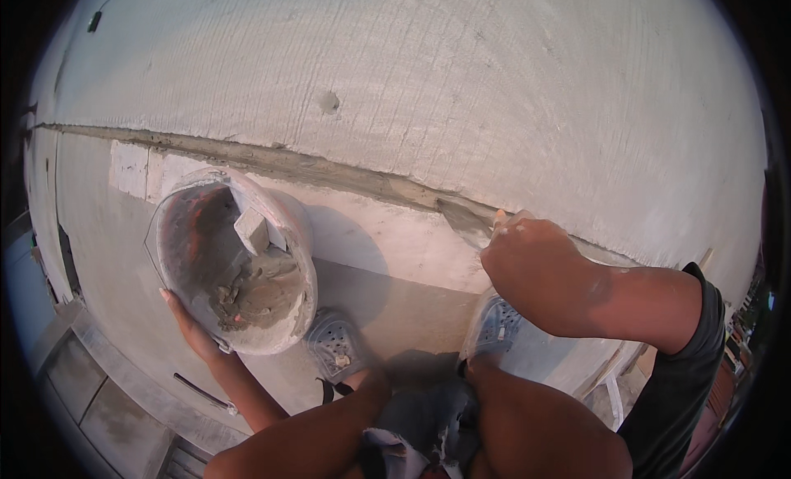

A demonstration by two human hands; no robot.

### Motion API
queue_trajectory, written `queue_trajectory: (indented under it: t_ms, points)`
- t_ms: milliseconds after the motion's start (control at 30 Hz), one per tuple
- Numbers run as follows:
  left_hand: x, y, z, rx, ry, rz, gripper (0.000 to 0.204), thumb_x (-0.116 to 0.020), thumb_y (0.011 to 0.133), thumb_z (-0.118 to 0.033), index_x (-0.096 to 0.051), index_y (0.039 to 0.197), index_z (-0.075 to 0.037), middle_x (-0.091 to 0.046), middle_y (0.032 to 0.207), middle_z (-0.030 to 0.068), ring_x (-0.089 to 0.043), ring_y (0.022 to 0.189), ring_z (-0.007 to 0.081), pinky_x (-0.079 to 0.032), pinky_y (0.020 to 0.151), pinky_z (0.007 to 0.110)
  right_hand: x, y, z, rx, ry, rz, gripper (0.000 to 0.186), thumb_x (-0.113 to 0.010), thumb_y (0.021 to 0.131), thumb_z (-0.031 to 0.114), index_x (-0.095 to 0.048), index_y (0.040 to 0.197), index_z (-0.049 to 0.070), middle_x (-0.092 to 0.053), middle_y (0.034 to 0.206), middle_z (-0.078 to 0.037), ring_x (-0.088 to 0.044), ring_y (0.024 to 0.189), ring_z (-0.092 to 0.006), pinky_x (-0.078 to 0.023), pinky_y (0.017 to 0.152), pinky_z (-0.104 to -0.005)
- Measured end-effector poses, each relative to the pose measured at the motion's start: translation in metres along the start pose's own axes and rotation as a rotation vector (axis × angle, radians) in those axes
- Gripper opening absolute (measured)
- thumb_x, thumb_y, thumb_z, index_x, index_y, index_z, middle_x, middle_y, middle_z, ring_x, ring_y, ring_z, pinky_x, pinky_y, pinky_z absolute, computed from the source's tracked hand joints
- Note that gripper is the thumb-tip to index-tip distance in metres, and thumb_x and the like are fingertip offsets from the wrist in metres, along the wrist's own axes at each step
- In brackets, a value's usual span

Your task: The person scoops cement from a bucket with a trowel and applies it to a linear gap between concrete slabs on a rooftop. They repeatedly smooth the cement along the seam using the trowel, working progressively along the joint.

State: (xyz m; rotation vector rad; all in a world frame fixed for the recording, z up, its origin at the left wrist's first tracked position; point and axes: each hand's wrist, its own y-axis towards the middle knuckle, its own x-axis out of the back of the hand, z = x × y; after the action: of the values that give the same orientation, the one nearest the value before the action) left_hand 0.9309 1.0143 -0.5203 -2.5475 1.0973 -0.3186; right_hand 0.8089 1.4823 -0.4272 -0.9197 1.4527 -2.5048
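Left hand (pixel 191 327) touches bucket (pixel 183 252); right hand (pixel 523 240), arm bent, grips trowel (pixel 464 222).

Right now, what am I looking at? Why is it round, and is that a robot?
No robot here! These are a person's own two bare hands. The camera sits on the person's head and looks down, and its wide fisheye lens makes the picture round and bends straight edges. That's why you see the person's knees and two clogs too.

The right hand holds a trowel, a flat tool, with its blade at a long groove. The left hand is against the side of a tilted bucket. Inside are wet-looking grey paste and a pale lump.
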Motion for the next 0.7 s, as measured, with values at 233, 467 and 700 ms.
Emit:
queue_trajectory:
  t_ms: [233, 467, 700]
  points:
    - [0.007, 0.0, -0.011, -0.001, -0.047, -0.013, 0.07, -0.045, 0.113, -0.053, -0.044, 0.154, 0.003, -0.052, 0.152, 0.0141, -0.054, 0.134, 0.0269, -0.041, 0.117, 0.041, 0.028, 0.001, 0.007, -0.172, -0.147, 0.051, 0.008, -0.072, 0.085, 0.003, -0.079, 0.088, 0.0, -0.076, 0.087, -0.018, -0.077, 0.09, -0.0291, -0.062, 0.076, -0.0373]
    - [0.031, -0.035, 0.108, -0.002, -0.189, -0.244, 0.049, -0.044, 0.113, -0.032, -0.049, 0.148, 0.002, -0.056, 0.144, 0.0158, -0.06, 0.126, 0.0296, -0.054, 0.104, 0.044, 0.026, -0.143, 0.019, -0.729, 0.063, 0.038, 0.029, -0.072, 0.091, 0.007, -0.079, 0.119, 0.007, -0.078, 0.101, -0.014, -0.074, 0.096, -0.0277, -0.061, 0.088, -0.0404]
    - [-0.017, -0.111, 0.07, 0.18, 0.77, 1.17, 0.037, -0.052, 0.112, -0.029, -0.066, 0.123, 0.004, -0.074, 0.106, 0.0104, -0.066, 0.092, 0.0202, -0.052, 0.087, 0.036, -0.071, -0.226, -0.05, -0.696, 0.468, -0.483, 0.071, -0.071, 0.091, 0.059, -0.07, 0.124, -0.003, -0.075, 0.09, -0.02, -0.071, 0.078, -0.0289, -0.056, 0.074, -0.0397]
